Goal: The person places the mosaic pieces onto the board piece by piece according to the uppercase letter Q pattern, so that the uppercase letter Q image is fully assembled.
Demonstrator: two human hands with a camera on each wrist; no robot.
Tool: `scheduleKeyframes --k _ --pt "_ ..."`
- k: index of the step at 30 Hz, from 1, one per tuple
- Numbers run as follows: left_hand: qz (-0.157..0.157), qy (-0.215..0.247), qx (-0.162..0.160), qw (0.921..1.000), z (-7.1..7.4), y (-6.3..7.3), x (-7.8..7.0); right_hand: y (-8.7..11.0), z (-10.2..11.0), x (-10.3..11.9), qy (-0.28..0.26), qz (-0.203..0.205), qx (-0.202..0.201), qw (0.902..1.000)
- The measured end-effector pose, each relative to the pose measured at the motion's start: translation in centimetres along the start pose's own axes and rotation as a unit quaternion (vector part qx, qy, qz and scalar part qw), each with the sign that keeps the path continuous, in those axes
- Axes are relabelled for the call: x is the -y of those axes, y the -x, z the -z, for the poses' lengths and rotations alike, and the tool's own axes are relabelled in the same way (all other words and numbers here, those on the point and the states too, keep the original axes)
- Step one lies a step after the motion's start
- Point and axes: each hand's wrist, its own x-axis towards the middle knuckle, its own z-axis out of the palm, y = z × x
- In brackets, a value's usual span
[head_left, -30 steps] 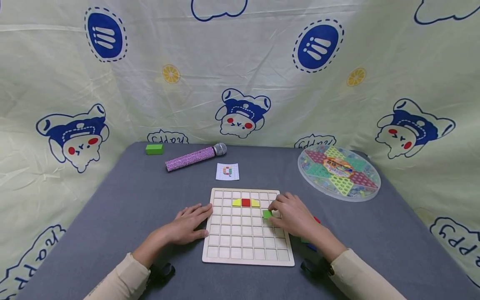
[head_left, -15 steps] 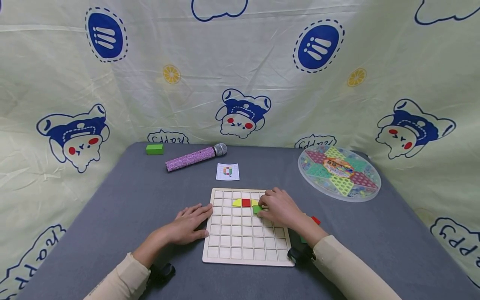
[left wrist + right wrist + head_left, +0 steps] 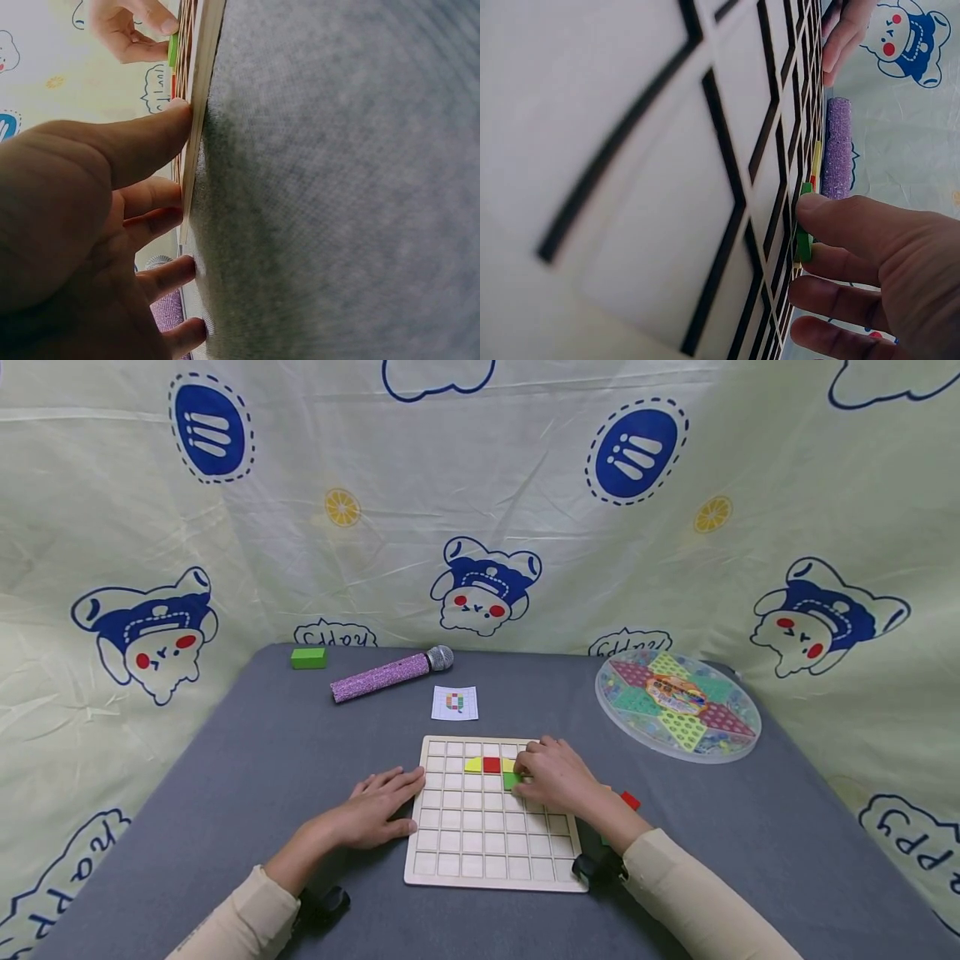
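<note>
A pale wooden grid board point(image 3: 462, 842) lies on the dark grey table. My left hand point(image 3: 381, 810) rests at its left edge with fingers extended, thumb and fingertips against the side in the left wrist view. Over the board's upper right part, my right hand point(image 3: 558, 781) pinches a green square tile point(image 3: 511, 782) between thumb and index finger. That tile sits at the cell just below a yellow tile point(image 3: 508, 765), which the fingers partly cover. In the same row as this yellow one are a red square tile point(image 3: 491, 765) and another yellow tile point(image 3: 473, 766) with a slanted side.
Beyond the board lies a small card point(image 3: 454, 703) with a coloured pattern. Behind it are a purple glittery microphone point(image 3: 390, 676) and a green block point(image 3: 309, 658). A round game box point(image 3: 678, 706) stands at right. A red piece point(image 3: 630, 800) shows beside the right forearm.
My right hand has moved left across the board with the green tile, bringing it under the right yellow tile. My left hand has stayed at the board's edge.
</note>
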Motion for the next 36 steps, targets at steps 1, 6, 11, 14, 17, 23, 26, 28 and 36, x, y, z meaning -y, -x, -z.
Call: scheduleKeyframes --k 1,6,11,14,17,23,26,28,36 --pt "-0.002 -0.001 -0.001 1.0000 0.0 0.0 0.0 0.0 0.0 0.0 -0.001 0.003 -0.002 1.0000" --pt "-0.004 -0.004 -0.002 1.0000 0.0 0.0 0.0 0.1 -0.1 -0.1 -0.002 0.010 -0.010 0.9999" --pt "0.000 -0.004 0.000 1.0000 -0.1 -0.1 0.0 0.3 -0.1 -0.2 -0.009 0.007 -0.010 0.9999" --pt "0.002 -0.003 0.001 1.0000 -0.1 -0.1 0.0 0.5 0.1 -0.4 -0.012 -0.003 -0.009 0.9999" --pt "0.002 -0.001 0.001 1.0000 0.0 -0.1 0.0 0.8 0.6 -0.6 -0.015 -0.020 -0.010 0.9996" --pt "0.003 -0.001 0.003 1.0000 0.0 -0.1 0.0 2.0 1.9 -2.0 -0.029 -0.047 -0.006 0.9985" --pt "0.005 -0.001 0.003 1.0000 0.1 -0.1 0.0 2.8 2.3 -2.9 -0.027 -0.048 -0.015 0.9984" --pt "0.005 0.000 0.003 1.0000 0.1 -0.1 0.0 3.4 2.5 -3.6 -0.027 -0.049 -0.022 0.9982" --pt "0.006 0.006 0.005 0.9999 0.1 0.0 0.0 5.8 2.5 -5.4 -0.036 -0.064 -0.015 0.9972"
